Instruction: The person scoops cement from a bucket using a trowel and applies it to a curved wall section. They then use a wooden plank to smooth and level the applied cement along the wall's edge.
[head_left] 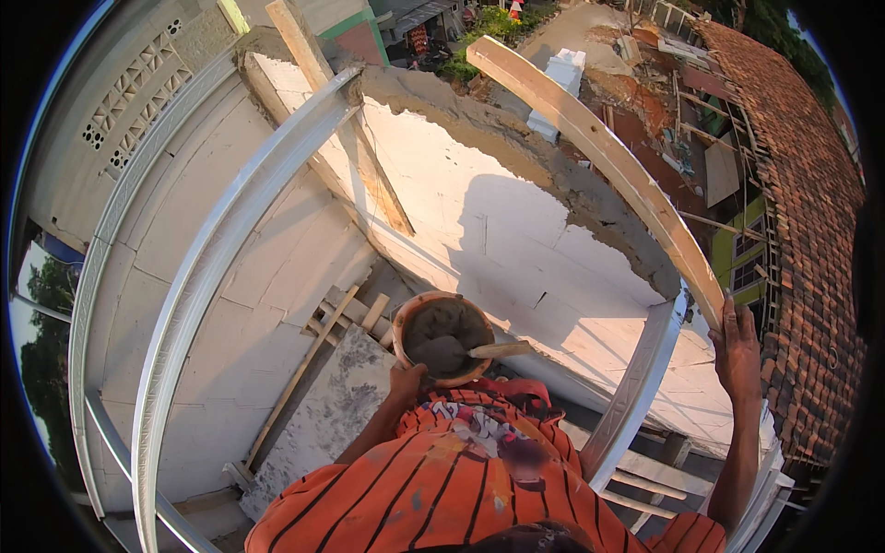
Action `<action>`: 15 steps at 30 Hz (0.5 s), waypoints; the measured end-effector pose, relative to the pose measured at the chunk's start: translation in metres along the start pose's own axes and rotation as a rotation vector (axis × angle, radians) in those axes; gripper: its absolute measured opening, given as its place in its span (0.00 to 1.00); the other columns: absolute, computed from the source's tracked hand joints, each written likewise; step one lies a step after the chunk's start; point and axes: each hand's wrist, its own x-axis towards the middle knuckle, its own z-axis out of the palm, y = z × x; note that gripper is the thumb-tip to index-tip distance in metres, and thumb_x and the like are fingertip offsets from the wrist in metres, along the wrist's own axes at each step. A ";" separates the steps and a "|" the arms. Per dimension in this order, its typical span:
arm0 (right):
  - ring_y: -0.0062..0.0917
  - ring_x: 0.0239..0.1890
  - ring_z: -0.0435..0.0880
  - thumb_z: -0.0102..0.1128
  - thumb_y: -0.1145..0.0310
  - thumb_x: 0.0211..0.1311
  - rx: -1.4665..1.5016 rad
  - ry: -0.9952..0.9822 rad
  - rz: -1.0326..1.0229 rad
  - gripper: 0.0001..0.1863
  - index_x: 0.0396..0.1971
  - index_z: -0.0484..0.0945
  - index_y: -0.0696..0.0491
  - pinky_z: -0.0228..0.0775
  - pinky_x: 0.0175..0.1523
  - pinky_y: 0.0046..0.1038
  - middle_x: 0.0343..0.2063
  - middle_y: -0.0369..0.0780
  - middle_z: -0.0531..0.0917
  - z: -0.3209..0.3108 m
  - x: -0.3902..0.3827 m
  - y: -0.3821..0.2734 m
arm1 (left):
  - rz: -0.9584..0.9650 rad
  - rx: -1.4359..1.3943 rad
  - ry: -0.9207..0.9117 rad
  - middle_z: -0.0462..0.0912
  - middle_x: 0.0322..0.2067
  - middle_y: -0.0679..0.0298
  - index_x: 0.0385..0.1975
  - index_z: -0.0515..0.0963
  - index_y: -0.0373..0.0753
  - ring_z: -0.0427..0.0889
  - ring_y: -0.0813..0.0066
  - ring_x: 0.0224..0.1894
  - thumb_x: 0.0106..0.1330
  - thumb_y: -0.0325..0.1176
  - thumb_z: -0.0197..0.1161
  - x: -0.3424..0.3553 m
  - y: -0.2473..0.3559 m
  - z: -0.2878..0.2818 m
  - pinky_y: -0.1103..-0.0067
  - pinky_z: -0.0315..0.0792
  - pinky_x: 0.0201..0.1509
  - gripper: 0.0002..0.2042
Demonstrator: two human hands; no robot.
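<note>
A tall wall (pixel 479 230) of large white blocks is seen from above, its faces smooth and chalky, its top edge capped with rough grey mortar; since work is done at height over tiled roofs (pixel 811 230), a slip or a dropped load could be serious. A long pale wooden plank (pixel 599 147), straight-grained and flat, is laid slanting across the wall's top edge, and its lower end is gripped by the right hand (pixel 737 355), fingers closed round it; if that grip were loosened, the plank could slide off the edge. Curved white metal rails (pixel 212 267), ribbed and glossy, are bent past the wall's left side. A round bucket (pixel 442 336), rust-orange and crusted, is held at its near rim by the left hand (pixel 407 378), just below the wall's face; tilted, the wet grey mortar could be spilled. A trowel (pixel 466 352) with a wooden handle is rested in it and could be tipped out.
</note>
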 end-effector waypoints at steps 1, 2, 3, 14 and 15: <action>0.48 0.51 0.70 0.56 0.72 0.58 -0.020 0.031 -0.046 0.33 0.64 0.57 0.53 0.67 0.53 0.42 0.50 0.53 0.68 -0.006 0.017 -0.014 | 0.012 0.017 0.011 0.76 0.26 0.56 0.32 0.68 0.28 0.80 0.68 0.22 0.55 0.28 0.62 0.000 -0.004 -0.004 0.73 0.76 0.20 0.12; 0.46 0.48 0.71 0.58 0.73 0.57 -0.037 0.063 -0.084 0.33 0.64 0.58 0.54 0.68 0.51 0.41 0.46 0.51 0.69 -0.011 0.032 -0.027 | 0.026 0.042 0.019 0.76 0.26 0.56 0.33 0.68 0.28 0.80 0.68 0.22 0.55 0.28 0.63 0.002 -0.007 -0.007 0.73 0.75 0.19 0.12; 0.44 0.45 0.73 0.59 0.75 0.55 -0.051 0.095 -0.121 0.34 0.63 0.59 0.56 0.69 0.49 0.40 0.43 0.49 0.70 -0.015 0.046 -0.038 | 0.040 0.038 0.013 0.76 0.25 0.56 0.32 0.68 0.28 0.80 0.68 0.22 0.55 0.28 0.63 0.004 -0.008 -0.010 0.73 0.75 0.19 0.12; 0.44 0.50 0.72 0.56 0.67 0.60 -0.003 0.069 -0.279 0.31 0.63 0.58 0.53 0.67 0.54 0.41 0.48 0.48 0.68 -0.010 0.160 -0.112 | 0.055 -0.036 0.068 0.74 0.23 0.62 0.29 0.69 0.31 0.78 0.72 0.22 0.56 0.27 0.61 -0.001 -0.023 -0.024 0.72 0.72 0.23 0.09; 0.44 0.50 0.72 0.56 0.67 0.60 0.029 0.039 -0.287 0.31 0.62 0.59 0.54 0.66 0.54 0.41 0.47 0.48 0.68 -0.011 0.165 -0.118 | 0.060 -0.026 0.061 0.76 0.26 0.59 0.33 0.70 0.30 0.79 0.70 0.24 0.55 0.26 0.60 -0.003 -0.022 -0.026 0.73 0.74 0.25 0.10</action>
